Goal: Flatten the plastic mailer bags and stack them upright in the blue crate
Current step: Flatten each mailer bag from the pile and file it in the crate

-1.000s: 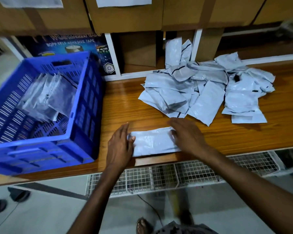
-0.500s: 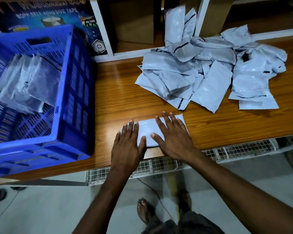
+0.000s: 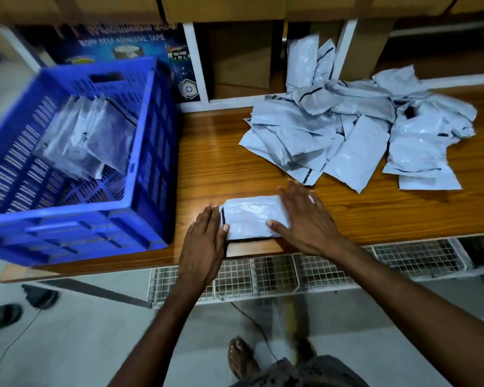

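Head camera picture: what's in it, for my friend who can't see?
Left hand and right hand lie flat at the ends of a grey bag on a wooden table. A blue crate holding more bags sits at left, a messy pile at right.

Bench (image 3: 221,163): wood-grain top, glossy, reflects light. Blue crate (image 3: 148,152): moulded plastic, slotted walls, slight sheen. Mailer bags (image 3: 355,141): thin grey plastic film, crinkled, soft gloss. Rack (image 3: 277,275) under bench edge: wire mesh, metal. Boxes (image 3: 224,7) behind: matt brown cardboard
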Motion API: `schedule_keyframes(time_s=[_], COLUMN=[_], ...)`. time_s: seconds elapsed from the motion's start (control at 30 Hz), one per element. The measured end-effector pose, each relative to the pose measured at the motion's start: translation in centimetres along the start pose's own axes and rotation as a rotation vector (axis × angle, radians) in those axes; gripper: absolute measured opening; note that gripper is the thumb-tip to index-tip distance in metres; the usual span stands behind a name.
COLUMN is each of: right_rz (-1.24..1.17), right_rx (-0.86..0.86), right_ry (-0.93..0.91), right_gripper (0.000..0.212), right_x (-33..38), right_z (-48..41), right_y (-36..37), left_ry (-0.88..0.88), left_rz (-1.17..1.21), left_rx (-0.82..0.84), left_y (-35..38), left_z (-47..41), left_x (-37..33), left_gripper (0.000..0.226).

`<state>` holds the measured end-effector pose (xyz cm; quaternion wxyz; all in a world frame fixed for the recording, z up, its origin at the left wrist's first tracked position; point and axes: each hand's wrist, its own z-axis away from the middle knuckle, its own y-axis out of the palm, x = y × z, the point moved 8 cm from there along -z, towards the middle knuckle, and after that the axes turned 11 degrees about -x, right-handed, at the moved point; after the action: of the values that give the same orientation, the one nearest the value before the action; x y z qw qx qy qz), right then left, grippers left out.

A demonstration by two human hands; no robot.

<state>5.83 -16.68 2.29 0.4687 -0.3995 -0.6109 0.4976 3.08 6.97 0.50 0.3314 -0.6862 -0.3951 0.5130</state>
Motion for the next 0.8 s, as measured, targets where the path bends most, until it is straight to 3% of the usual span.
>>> schedule_keyframes(time_s=[0.07, 0.17, 0.4, 0.5, 0.67, 0.8], right_rz=[-0.084, 0.003, 0.056, -0.021, -0.189, -0.308], right_rx=[0.101, 0.230, 0.036, -0.006, -0.259, -0.423], right_ry=[-0.160, -0.313, -0.381, -0.351, -0.337, -0.341], right_gripper=[0.096, 0.102, 0.082, 0.081, 0.087, 0.073], right_x=[2.3, 3.4, 2.6, 2.6, 5.7, 10.2], right_z=[-0.4, 0.6, 5.1, 5.9, 4.8, 1.8], right_y=[0.4, 2.1, 0.4, -1.0, -6.5, -11.3], left_ry=[-0.029, -0.063, -0.148, -0.172, -0.207, -0.248], left_rz=[0.056, 0.063, 0.040, 0.020, 0.037, 0.077], left_rx=[-0.108, -0.197, -0.399, -0.578, -0.832, -0.927], left_y=[-1.5, -3.1, -6.4, -10.1, -17.4, -22.4], left_z=[0.5, 1.2, 4.1, 4.9, 4.2, 2.1], left_x=[-0.6, -1.5, -3.7, -5.4, -5.1, -1.2], left_gripper=[0.050, 0.035, 0.029, 0.026, 0.021, 0.015])
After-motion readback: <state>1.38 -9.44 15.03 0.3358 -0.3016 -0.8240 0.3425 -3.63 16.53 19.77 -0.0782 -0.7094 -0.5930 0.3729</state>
